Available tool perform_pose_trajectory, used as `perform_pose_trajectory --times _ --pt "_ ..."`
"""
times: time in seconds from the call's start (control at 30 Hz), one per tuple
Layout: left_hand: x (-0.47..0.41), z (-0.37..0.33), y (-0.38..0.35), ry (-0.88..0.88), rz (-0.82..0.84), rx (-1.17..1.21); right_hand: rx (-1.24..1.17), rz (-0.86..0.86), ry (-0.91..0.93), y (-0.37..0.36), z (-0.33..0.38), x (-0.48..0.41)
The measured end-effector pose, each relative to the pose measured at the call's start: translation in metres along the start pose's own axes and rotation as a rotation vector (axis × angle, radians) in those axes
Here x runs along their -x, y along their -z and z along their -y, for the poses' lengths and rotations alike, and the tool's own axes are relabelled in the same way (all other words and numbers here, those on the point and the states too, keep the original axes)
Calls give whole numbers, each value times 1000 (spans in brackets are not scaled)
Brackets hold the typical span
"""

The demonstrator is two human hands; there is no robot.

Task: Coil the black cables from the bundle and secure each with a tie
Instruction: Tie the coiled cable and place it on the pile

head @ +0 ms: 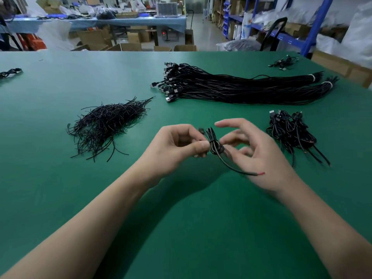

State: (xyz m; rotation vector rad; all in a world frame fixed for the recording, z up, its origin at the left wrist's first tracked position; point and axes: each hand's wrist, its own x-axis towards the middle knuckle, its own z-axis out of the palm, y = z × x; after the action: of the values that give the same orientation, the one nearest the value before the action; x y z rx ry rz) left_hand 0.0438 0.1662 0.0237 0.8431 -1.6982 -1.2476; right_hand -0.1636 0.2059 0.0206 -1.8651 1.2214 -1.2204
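Wide green table point(80, 77) up front, and behind it a long table with a blue cover point(128, 22) stacked with clutter. Cardboard boxes point(94, 37) sit on the floor under and in front of that one. Blue metal shelving point(314, 27) runs down the right beside a grey floor aisle point(205, 35), with white plastic bags point(358, 27) piled on it; lighting is even, indoor.

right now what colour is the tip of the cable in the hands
The coiled cable ends in a red tip; head view shows it best.
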Motion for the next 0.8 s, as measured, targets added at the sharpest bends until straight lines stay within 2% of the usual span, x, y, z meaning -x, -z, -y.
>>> perform_pose_trajectory --times 0.07,0.13,0.2,0.33,0.47,0.63,0.7,0.73,0.8 --pt "2 3 -1 108 79 137 292 -37 168 0 1 0" --pt "3 4 -2 151 127 228 329 -78 212 -1 3 0" --pt "2 4 -4 112 122 205 260 -76 159 -2 5 1" --pt "1 3 -6 -33 42 -40 217 -59 17 -6 2 3" --pt "2 0 -7 -218 -68 -449 112 -45 -90 -10 1 2" --pt "3 -5 -9 -523 -68 -826 -343 34 -343 -12 1 3" --pt "3 -3 -9 -496 -76 -810 -477 61 -425 -11 0 3" --pt "2 -2 -9 -421 -92 -730 -503 50 -436 -11 2 2" --pt "1 0 -7 -191 -105 -475 -367 -22 -356 -9 2 2"
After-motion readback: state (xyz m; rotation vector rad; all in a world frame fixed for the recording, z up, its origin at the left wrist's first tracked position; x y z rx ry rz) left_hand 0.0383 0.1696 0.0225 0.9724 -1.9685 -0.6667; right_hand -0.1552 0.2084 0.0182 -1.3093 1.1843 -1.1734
